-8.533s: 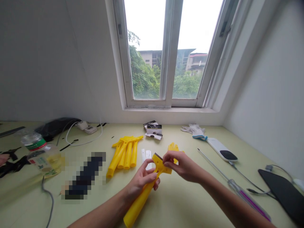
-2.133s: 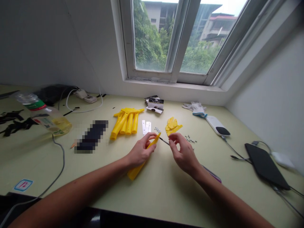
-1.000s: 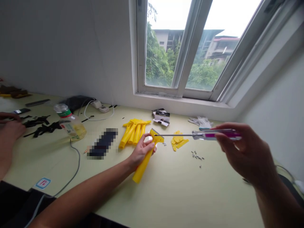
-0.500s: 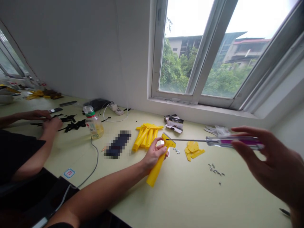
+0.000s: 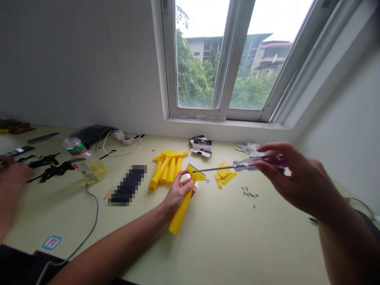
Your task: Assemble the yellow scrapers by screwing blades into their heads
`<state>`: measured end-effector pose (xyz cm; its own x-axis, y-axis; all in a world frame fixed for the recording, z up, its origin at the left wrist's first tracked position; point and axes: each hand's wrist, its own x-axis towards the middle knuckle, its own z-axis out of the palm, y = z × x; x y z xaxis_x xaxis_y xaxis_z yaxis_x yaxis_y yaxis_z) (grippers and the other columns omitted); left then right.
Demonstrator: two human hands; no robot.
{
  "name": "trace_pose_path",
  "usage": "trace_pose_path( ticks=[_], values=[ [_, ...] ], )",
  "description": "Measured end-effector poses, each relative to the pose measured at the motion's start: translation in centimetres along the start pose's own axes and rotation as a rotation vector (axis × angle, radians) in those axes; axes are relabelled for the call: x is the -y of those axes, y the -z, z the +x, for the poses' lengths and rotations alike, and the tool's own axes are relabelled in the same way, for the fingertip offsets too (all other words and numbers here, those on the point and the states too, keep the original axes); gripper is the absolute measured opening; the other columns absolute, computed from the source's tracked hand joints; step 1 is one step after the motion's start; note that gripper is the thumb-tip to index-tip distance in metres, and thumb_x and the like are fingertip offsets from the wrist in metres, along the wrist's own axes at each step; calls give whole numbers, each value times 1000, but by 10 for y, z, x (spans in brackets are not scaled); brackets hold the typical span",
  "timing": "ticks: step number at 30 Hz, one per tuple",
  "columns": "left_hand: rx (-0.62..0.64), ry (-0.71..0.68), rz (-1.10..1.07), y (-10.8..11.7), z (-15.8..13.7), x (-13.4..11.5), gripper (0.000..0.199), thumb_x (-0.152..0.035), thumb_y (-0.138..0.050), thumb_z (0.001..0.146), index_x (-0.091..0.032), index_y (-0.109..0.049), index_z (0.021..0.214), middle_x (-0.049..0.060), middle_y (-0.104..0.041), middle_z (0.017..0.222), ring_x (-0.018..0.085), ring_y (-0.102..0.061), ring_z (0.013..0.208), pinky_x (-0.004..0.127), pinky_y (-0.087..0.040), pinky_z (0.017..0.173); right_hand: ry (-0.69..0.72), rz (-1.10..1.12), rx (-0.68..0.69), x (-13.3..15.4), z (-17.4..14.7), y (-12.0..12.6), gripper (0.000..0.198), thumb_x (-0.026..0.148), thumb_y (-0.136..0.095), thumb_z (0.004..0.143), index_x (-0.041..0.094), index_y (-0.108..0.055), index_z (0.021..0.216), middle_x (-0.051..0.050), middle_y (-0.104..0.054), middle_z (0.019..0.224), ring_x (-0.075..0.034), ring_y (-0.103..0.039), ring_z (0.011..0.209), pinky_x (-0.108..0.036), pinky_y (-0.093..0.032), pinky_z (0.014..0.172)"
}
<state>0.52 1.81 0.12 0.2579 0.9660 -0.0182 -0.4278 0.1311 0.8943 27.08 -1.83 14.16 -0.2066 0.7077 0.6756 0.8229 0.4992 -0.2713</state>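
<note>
Over the middle of the table (image 5: 222, 245), between its near and far edges, a yellow scraper (image 5: 183, 206) slants with its head toward the far edge, the left hand's (image 5: 175, 194) grip closed around its neck. From the right, the right hand (image 5: 297, 184) has its grip closed on the handle of a screwdriver (image 5: 244, 165), whose shaft runs nearly level to the scraper's head, its tip seeming to touch it. Just left of that head lie bundled yellow handles (image 5: 170, 166); to its right, yellow plates (image 5: 225, 175), then loose screws (image 5: 248, 192). Small packets (image 5: 202, 146) rest near the far edge. Toward the left, beyond a bottle (image 5: 87, 168), another person's hand (image 5: 19, 172) is partly cut off.
</note>
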Motion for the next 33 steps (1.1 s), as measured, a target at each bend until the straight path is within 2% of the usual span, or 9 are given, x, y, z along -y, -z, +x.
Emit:
trace_pose_path(
  ticks=[5, 9, 13, 16, 20, 24, 28, 31, 33],
  values=[
    [16, 38, 56, -2, -2, 8, 50, -36, -73, 76, -23, -43, 114, -2, -59, 78, 9, -54, 64, 23, -39, 60, 51, 38, 101, 5, 0, 4, 41, 46, -51, 91, 22, -49, 124, -9, -68, 106, -20, -67, 78, -31, -54, 65],
    [44, 29, 83, -2, -3, 9, 46, -35, -69, 80, -23, -41, 115, -2, -59, 77, 10, -54, 65, 23, -40, 60, -40, -72, 24, 8, 0, 7, 38, 49, -51, 90, 22, -53, 116, -6, -69, 88, -18, -64, 64, -31, -52, 60],
    [28, 24, 96, -2, -3, 8, 47, -34, -70, 80, -24, -40, 114, -3, -58, 73, 11, -55, 65, 23, -40, 60, 19, -9, 144, 10, -2, 10, 41, 46, -49, 91, 23, -50, 125, -7, -68, 99, -18, -66, 72, -30, -53, 64],
    [28, 21, 104, -2, -3, 8, 48, -34, -71, 79, -24, -39, 113, -3, -58, 73, 11, -56, 66, 23, -40, 60, -28, -88, 58, 12, -2, 9, 38, 46, -51, 90, 21, -53, 118, -6, -69, 88, -18, -65, 67, -31, -53, 61],
    [30, 8, 96, 0, -2, 10, 48, -34, -71, 78, -24, -40, 114, -3, -58, 77, 10, -56, 65, 23, -40, 60, 100, 29, 137, 10, 0, 8, 43, 36, -51, 92, 22, -44, 131, -10, -65, 113, -19, -67, 82, -32, -55, 69],
    [45, -4, 101, 2, -2, 13, 43, -32, -68, 82, -24, -40, 114, -2, -58, 76, 10, -55, 65, 24, -41, 62, 21, -16, 24, 8, 3, 6, 35, 38, -57, 89, 20, -54, 119, -6, -69, 87, -19, -66, 68, -30, -53, 60],
    [18, -8, 108, 2, -1, 13, 42, -31, -67, 82, -24, -40, 114, -2, -59, 79, 10, -56, 65, 23, -42, 61, 82, 91, 130, 8, 4, 3, 41, 36, -55, 90, 21, -47, 127, -8, -68, 102, -18, -67, 73, -29, -53, 63],
    [17, -5, 130, 2, 0, 11, 45, -32, -69, 80, -24, -40, 113, -2, -61, 77, 10, -56, 64, 23, -43, 60, 13, 29, 15, 8, 5, 0, 32, 37, -57, 89, 20, -54, 116, -5, -69, 85, -18, -65, 67, -30, -51, 61],
    [7, 6, 160, 1, 1, 9, 49, -35, -72, 77, -24, -40, 112, -4, -60, 69, 11, -57, 61, 23, -44, 59, 0, 40, -2, 8, 6, -2, 36, 34, -55, 91, 19, -50, 123, -7, -68, 95, -17, -64, 71, -30, -51, 64]
  ],
)
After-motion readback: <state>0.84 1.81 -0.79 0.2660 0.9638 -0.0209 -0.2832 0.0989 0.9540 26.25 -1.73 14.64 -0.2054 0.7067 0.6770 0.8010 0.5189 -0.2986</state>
